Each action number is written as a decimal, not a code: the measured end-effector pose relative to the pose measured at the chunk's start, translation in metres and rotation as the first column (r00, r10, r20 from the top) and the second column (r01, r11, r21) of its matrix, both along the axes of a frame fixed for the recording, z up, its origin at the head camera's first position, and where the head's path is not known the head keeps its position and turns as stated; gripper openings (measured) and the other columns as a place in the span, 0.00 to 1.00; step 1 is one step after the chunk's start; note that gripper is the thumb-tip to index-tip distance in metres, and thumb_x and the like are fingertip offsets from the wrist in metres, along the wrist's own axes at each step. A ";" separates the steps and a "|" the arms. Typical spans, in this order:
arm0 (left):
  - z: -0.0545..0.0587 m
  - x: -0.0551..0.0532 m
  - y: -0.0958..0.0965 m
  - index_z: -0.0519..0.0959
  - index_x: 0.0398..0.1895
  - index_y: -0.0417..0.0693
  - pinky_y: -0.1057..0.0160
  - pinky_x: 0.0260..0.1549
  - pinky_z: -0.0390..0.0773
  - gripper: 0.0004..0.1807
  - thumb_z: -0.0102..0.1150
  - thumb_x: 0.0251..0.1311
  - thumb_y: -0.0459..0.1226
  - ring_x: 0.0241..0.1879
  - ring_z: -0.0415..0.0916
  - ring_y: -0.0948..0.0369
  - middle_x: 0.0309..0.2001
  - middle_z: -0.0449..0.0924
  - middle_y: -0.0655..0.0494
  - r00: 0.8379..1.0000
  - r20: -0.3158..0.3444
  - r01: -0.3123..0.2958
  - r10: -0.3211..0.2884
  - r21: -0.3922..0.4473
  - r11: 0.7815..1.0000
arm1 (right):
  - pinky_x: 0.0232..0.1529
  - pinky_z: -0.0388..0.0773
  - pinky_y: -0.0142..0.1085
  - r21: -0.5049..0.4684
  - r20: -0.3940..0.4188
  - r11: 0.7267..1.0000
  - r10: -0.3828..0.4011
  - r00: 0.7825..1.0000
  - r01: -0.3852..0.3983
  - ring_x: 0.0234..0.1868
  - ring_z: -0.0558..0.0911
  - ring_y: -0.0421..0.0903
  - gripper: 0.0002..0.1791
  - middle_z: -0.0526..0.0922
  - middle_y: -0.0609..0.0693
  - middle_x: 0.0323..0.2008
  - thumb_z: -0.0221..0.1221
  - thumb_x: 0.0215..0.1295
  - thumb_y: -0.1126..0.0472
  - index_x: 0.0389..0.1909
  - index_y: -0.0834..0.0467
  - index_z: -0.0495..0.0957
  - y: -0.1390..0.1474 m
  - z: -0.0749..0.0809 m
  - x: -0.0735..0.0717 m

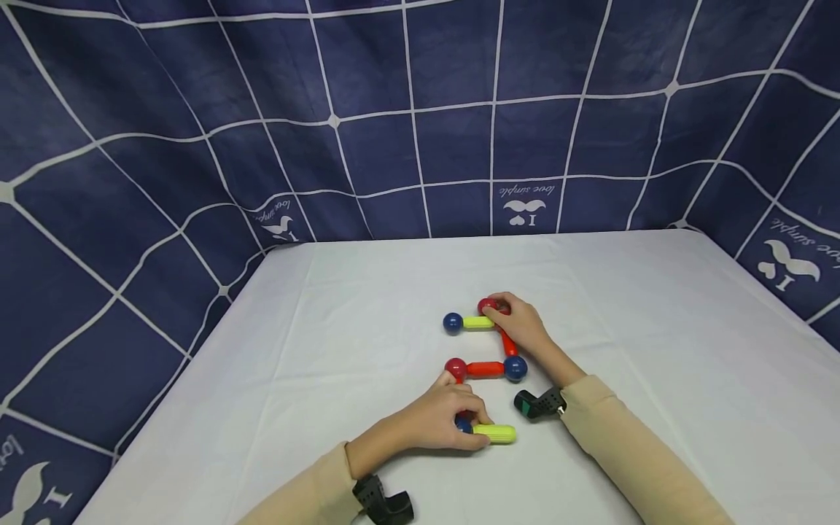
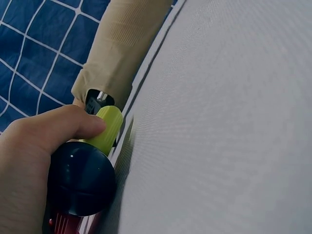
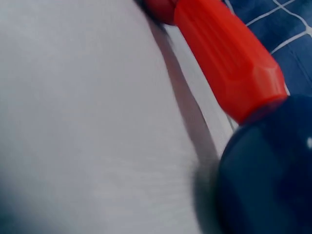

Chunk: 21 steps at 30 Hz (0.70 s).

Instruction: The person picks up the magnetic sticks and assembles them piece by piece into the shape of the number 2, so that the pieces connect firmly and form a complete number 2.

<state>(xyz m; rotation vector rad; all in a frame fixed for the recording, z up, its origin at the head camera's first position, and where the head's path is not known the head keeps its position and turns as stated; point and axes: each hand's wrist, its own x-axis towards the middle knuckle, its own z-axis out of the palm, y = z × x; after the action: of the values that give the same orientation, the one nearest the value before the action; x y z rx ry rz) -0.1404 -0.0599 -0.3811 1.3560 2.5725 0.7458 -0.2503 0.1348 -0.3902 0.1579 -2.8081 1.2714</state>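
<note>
A zigzag chain of toy balls and ribbed rods lies on the white cloth. My left hand (image 1: 441, 414) pinches the near yellow-green rod (image 1: 499, 434) beside a blue ball (image 1: 463, 424); its thumb lies along that rod (image 2: 108, 127) in the left wrist view. My right hand (image 1: 525, 327) grips the red ball (image 1: 485, 305) at the far bend, where another yellow-green rod (image 1: 477, 322) leads left to a blue ball (image 1: 453, 323). Between the hands, red rods (image 1: 485, 370) join a blue ball (image 1: 515, 368) and a red ball (image 1: 456, 368). The left hand partly hides the rod below that red ball.
White cloth (image 1: 354, 306) covers the table. Behind it and along its sides hangs a dark blue curtain (image 1: 453, 146) with white lines. Black wrist cameras sit by the left cuff (image 1: 383, 503) and the right cuff (image 1: 539, 403), close above the cloth.
</note>
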 end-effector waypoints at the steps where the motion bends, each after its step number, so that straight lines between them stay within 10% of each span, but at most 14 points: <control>1: 0.000 0.000 0.000 0.81 0.30 0.59 0.73 0.36 0.52 0.08 0.62 0.48 0.48 0.28 0.62 0.79 0.23 0.72 0.74 1.000 0.000 -0.001 0.001 -0.001 1.000 | 0.52 0.71 0.46 -0.026 0.007 1.000 0.000 1.000 0.000 0.48 0.75 0.54 0.25 0.77 0.60 0.50 0.53 0.62 0.47 0.55 0.59 0.70 0.000 -0.001 0.002; 21: -0.001 0.000 -0.001 0.82 0.31 0.60 0.73 0.36 0.53 0.08 0.63 0.48 0.49 0.28 0.62 0.79 0.23 0.73 0.75 1.000 0.001 -0.010 0.010 -0.002 1.000 | 0.37 0.69 0.23 -0.207 -0.143 0.977 -0.075 0.987 0.044 0.45 0.72 0.48 0.26 0.75 0.57 0.48 0.56 0.61 0.48 0.56 0.58 0.70 0.021 0.002 0.021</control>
<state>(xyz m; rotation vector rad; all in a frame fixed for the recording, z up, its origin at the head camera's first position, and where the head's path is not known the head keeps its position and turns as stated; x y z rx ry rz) -0.1406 -0.0606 -0.3818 1.3422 2.5804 0.7459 -0.2294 0.1563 -0.3887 0.1519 -2.5201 1.4559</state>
